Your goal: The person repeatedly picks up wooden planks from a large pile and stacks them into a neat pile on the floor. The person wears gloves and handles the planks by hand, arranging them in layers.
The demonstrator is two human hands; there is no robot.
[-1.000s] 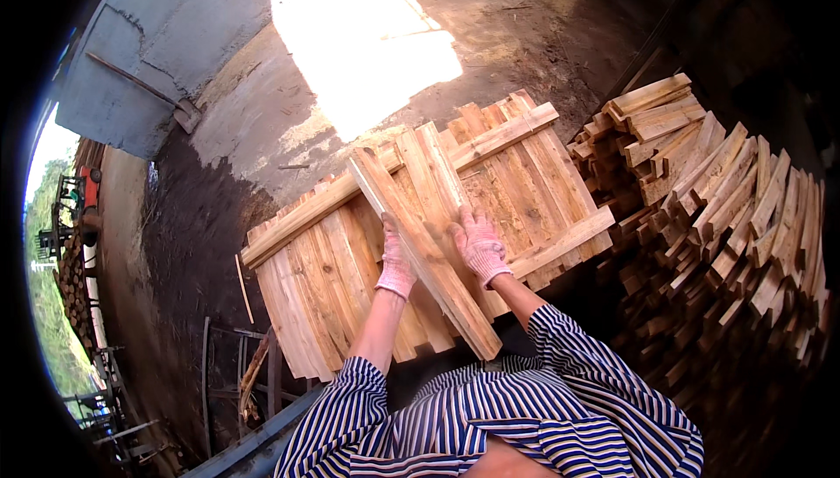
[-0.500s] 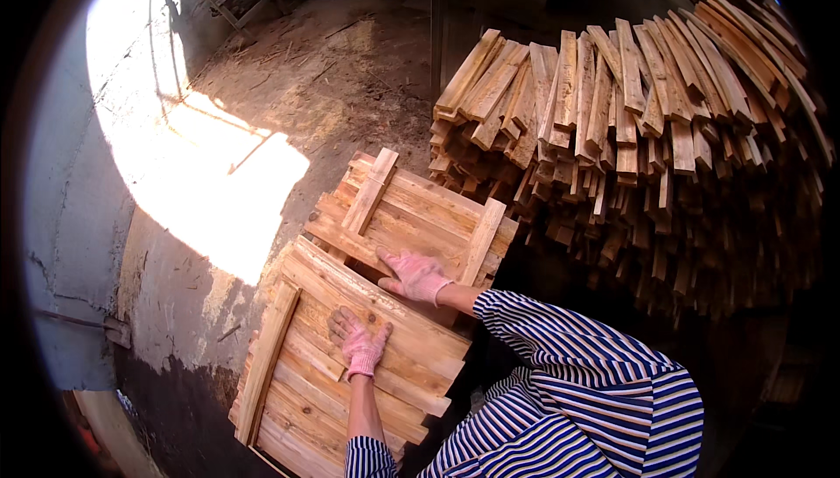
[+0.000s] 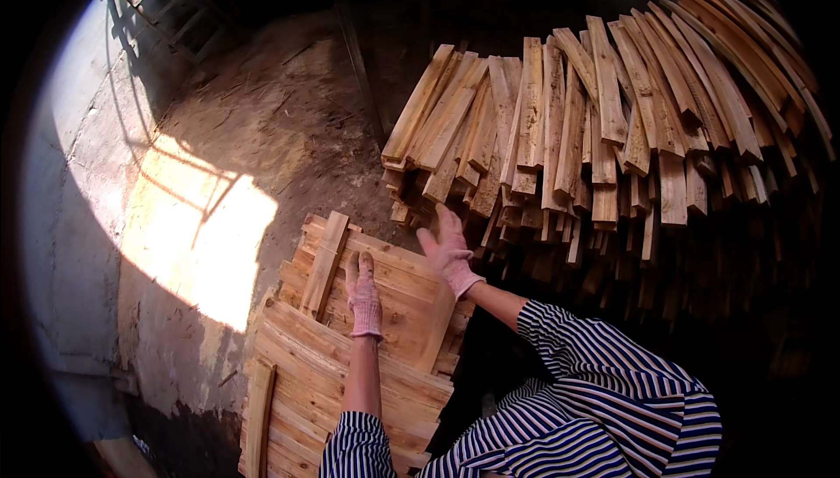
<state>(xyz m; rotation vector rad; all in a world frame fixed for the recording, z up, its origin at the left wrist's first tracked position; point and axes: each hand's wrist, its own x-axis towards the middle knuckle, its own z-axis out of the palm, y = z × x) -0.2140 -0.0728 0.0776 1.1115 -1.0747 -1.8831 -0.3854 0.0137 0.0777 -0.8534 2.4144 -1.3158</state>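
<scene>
Both hands wear pink knit gloves and hold nothing. My left hand [image 3: 363, 293] is stretched out above the far wooden panel [image 3: 394, 312], near the short crosspiece [image 3: 326, 261] on that panel's left side. My right hand [image 3: 450, 252] is spread, thumb apart, beyond the panel's right side and close to the front ends of the stacked wooden slats [image 3: 534, 119]. A nearer panel of wooden boards [image 3: 324, 395] overlaps or adjoins the far one; its left crosspiece [image 3: 259, 417] shows. Part of the near panel is hidden by my left forearm.
The high slat stack fills the right side, its ends uneven and jutting toward me. A grey wall [image 3: 79, 242] runs along the left. Bright sunlight falls on the dirt floor [image 3: 289, 137], and a dark ladder-like frame [image 3: 166, 6] stands at the back left.
Both hands have come off the panel boards and moved forward, the right one toward the slat stack. My view has shifted, so the panels appear lower and the stack farther left.
</scene>
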